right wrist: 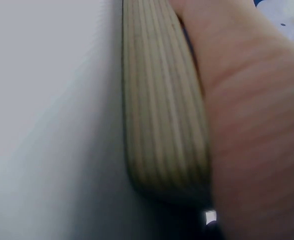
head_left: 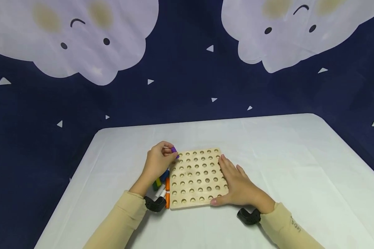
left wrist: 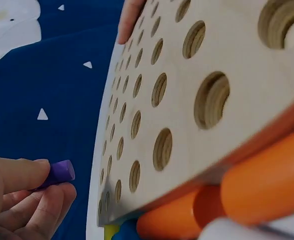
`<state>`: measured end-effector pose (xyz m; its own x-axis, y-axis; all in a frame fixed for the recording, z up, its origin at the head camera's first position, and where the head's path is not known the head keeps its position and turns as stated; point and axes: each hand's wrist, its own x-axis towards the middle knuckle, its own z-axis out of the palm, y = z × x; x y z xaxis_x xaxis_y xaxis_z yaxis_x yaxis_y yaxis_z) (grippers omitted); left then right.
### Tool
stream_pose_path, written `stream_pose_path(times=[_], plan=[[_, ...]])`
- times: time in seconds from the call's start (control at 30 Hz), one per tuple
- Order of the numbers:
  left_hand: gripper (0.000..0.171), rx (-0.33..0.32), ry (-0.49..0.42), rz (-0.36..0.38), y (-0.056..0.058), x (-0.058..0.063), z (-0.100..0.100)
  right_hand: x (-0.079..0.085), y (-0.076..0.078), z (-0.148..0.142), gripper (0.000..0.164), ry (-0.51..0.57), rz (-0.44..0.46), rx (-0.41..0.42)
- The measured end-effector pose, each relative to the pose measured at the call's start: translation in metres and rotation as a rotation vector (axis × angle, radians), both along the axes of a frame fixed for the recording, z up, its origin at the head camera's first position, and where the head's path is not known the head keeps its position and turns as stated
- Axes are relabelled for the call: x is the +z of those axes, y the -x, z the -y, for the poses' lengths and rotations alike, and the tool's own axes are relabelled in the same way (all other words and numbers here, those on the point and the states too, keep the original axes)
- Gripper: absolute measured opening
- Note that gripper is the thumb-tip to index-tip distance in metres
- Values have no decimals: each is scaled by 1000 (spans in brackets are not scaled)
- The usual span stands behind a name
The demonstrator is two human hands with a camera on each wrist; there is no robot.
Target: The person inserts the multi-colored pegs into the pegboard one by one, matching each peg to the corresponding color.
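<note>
A square wooden board [head_left: 194, 179] with rows of round holes lies flat on the table. At its far left corner my left hand [head_left: 159, 159] pinches a purple peg [head_left: 175, 152] between thumb and fingers. The left wrist view shows the purple peg [left wrist: 61, 171] with one end sticking out past the fingertips, apart from the board. My right hand [head_left: 238, 185] rests on the board's right side, fingers extended along the edge and thumb at the near edge. The right wrist view shows the board's layered side [right wrist: 162, 100] against that hand.
Beside the board's left edge lie orange pegs [head_left: 167, 200], white pegs [head_left: 160, 191], a blue peg [head_left: 164, 175], and yellow and green ones, partly hidden by the left wrist. The white table [head_left: 283, 155] meets a dark blue patterned cloth [head_left: 187, 93] behind.
</note>
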<state>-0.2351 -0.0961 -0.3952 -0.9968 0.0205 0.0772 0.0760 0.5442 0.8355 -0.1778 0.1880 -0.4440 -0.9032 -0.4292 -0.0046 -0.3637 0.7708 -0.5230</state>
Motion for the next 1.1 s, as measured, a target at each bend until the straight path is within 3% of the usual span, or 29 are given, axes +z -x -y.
stream_pose_path(times=[0.2,0.37,0.6,0.77,0.9,1.1], plan=[[19,15,60,-18,15,-2,-10,2,4,-2,148,-6,9,-6],[18,19,124,-21,21,-8,-13,1,4,-2,148,-4,16,-2],[16,-25,256,-106,21,-13,-14,1,4,0,148,-1,11,7],[14,-74,322,-112,19,-13,-15,1,4,1,148,-14,22,4],[17,-112,333,-101,19,-12,-13,1,4,1,148,-16,31,-2],[41,-122,302,-76,12,-6,0,2,5,2,149,-18,33,-8]])
